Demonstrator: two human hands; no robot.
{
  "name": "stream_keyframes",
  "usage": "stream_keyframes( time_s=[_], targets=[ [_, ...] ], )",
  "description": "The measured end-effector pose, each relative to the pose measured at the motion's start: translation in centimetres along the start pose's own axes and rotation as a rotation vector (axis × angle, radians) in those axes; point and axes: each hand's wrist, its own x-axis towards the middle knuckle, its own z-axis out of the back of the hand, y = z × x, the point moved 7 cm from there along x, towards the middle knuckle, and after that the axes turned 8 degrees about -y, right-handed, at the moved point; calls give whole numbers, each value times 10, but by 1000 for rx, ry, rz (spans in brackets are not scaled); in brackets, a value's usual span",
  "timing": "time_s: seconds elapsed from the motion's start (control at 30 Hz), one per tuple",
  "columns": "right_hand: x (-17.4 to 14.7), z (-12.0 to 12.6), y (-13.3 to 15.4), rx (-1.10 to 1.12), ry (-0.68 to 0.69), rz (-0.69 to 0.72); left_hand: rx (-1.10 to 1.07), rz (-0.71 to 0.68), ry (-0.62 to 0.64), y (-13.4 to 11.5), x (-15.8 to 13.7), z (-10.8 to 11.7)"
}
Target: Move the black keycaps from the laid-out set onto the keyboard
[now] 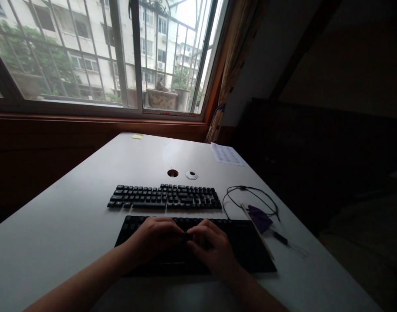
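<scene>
A black keyboard base point(250, 249) lies in front of me, with some keys point(133, 220) along its top row and much of the rest dark and bare. My left hand point(157, 236) and my right hand point(211, 245) meet above its middle. Between their fingertips is a small black keycap point(187, 237), pinched from both sides; its details are lost in shadow. Just beyond the base, loose black keycaps point(146, 195) stand on the table in rows, laid out like a keyboard.
On the white table point(71, 195) to the right are a coiled black cable point(270, 197), a thin stick point(266, 247), a purple cloth point(259, 218) and a wire tool with black handle point(280, 238). Farther back are a cable hole point(172, 173), its cover point(191, 175) and printed paper point(227, 154).
</scene>
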Motion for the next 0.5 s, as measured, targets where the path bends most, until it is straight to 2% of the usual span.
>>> stream_keyframes(
  time_s=[0.3, 0.5],
  targets=[
    [0, -3, -6, -6, 51, -59, 76, -80, 16, 1, -2, 1],
    [0, -5, -11, 10, 65, -134, 121, -78, 25, 1, -2, -1]
  ],
)
